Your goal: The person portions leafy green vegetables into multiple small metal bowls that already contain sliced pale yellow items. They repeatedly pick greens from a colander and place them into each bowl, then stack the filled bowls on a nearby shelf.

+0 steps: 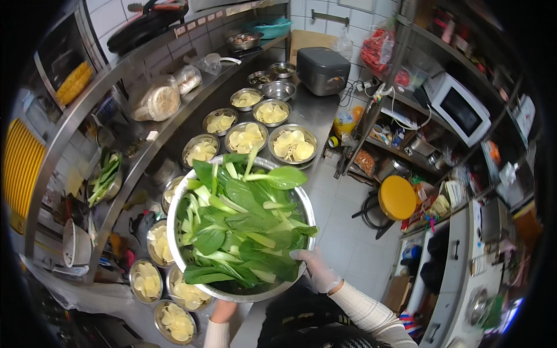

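Note:
A large metal colander (175,243) heaped with green bok choy leaves (243,217) is held up in front of me. My right hand (320,267), in a clear plastic glove, grips its right rim, with the thumb over the edge by the leaves. Below the near rim, my left hand (224,311) shows only at the wrist; its fingers are hidden under the colander. Beyond it, several steel bowls hold sliced potato, among them a bowl (293,145) with pale strands under the slices. More such bowls, including a near one (175,322), stand at left.
A dark rice cooker (324,71) sits at the counter's far end, beside an empty steel bowl (279,91). A steel shelf (191,102) runs along the left. At right are a yellow stool (397,198) and a rack with a white microwave (458,108).

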Demonstrator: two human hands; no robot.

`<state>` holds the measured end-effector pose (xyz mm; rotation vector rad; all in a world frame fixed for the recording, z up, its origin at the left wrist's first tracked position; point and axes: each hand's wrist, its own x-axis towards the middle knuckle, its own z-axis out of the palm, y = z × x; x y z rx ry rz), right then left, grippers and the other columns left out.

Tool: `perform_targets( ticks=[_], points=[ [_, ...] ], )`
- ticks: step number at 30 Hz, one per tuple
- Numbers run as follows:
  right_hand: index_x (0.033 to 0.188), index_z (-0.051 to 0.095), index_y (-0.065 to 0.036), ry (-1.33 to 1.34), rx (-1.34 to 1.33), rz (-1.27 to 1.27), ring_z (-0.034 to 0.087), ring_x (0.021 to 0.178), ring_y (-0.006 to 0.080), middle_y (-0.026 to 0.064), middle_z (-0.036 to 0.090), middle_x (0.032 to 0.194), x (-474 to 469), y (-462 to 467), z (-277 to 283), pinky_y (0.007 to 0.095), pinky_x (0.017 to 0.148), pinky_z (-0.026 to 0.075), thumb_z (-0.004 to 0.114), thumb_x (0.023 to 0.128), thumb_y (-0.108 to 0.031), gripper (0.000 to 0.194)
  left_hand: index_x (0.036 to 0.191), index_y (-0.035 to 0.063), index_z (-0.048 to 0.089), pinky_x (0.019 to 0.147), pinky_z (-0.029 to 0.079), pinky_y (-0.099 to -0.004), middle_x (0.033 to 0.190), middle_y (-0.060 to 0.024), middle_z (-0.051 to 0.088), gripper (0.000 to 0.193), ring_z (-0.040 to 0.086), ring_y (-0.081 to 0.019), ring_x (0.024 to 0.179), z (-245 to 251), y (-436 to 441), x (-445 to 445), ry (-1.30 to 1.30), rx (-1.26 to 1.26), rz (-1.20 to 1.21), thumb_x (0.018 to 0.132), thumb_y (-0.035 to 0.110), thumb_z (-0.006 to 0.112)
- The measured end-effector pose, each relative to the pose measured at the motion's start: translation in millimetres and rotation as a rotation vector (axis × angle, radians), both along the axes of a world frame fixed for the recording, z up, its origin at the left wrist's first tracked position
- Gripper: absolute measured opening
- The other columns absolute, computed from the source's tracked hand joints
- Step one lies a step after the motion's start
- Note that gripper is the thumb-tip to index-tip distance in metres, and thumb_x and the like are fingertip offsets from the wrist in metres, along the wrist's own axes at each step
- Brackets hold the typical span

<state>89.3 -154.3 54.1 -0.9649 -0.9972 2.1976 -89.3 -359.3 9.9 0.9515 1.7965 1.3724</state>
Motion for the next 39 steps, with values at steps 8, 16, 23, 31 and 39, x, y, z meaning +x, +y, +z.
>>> perform_targets(
  ticks=[8, 16, 23, 31, 39],
  points=[
    [0.117, 0.058, 0.006, -0.239, 0.004, 0.296, 0.064, 0.095, 0.0202, 0.0102, 0.066, 0.104, -8.6, 152.3, 32.2, 0.0296, 0.083, 0.051, 0.057, 0.083, -0.004, 0.035, 0.146, 0.0035, 0.03, 0.109, 0.034, -0.0375, 0.143, -0.007, 0.042, 0.109, 0.041, -0.0234, 0.131, 19.4, 71.8, -0.4, -0.771, 0.013, -0.087, 0.057, 0.014, 0.09],
    [0.126, 0.052, 0.006, -0.299, 0.265, 0.356, 0.062, 0.097, 0.0185, 0.0116, 0.066, 0.109, -20.4, 222.6, -49.4, 0.03, 0.084, 0.049, 0.065, 0.077, -0.006, 0.052, 0.119, 0.0021, 0.056, 0.093, 0.049, -0.0366, 0.114, -0.0068, 0.062, 0.035, 0.06, -0.0191, 0.105, -51.1, 166.5, 89.1, -0.965, -0.073, 0.788, 0.089, 0.02, 0.058],
    [0.132, 0.045, 0.003, -0.276, 0.219, 0.83, 0.058, 0.105, 0.0168, 0.0084, 0.061, 0.117, -31.8, 265.3, -81.2, 0.0307, 0.092, 0.046, 0.065, 0.085, -0.004, 0.052, 0.11, 0.0028, 0.058, 0.09, 0.049, -0.0382, 0.105, -0.0066, 0.063, 0.03, 0.061, -0.0205, 0.098, -49.1, 186.8, 134.4, -0.981, 0.038, 1.087, 0.083, 0.016, 0.059],
    [0.116, 0.049, 0.004, -0.471, 0.564, 1.196, 0.066, 0.087, 0.0415, 0.0252, 0.067, 0.096, -59.5, 274.4, -72.8, 0.0434, 0.077, 0.052, 0.063, 0.089, -0.043, 0.056, 0.093, 0.0058, 0.057, 0.062, 0.046, -0.0296, 0.082, -0.0003, 0.055, 0.014, 0.054, -0.0127, 0.072, -55.5, 183.0, 150.0, -0.937, 0.143, 1.302, 0.08, 0.009, 0.06],
    [0.15, 0.025, -0.01, -0.255, -0.201, 1.156, 0.043, 0.131, 0.023, 0.0117, 0.039, 0.147, -97.8, 315.5, -90.2, 0.0415, 0.106, 0.04, 0.021, 0.097, -0.066, 0.078, 0.1, 0.0012, 0.057, 0.079, 0.049, -0.0357, 0.094, -0.0053, 0.06, 0.022, 0.059, -0.0188, 0.088, -65.3, 194.1, 151.5, -0.924, 0.225, 1.31, 0.079, 0.008, 0.057]
  ],
)
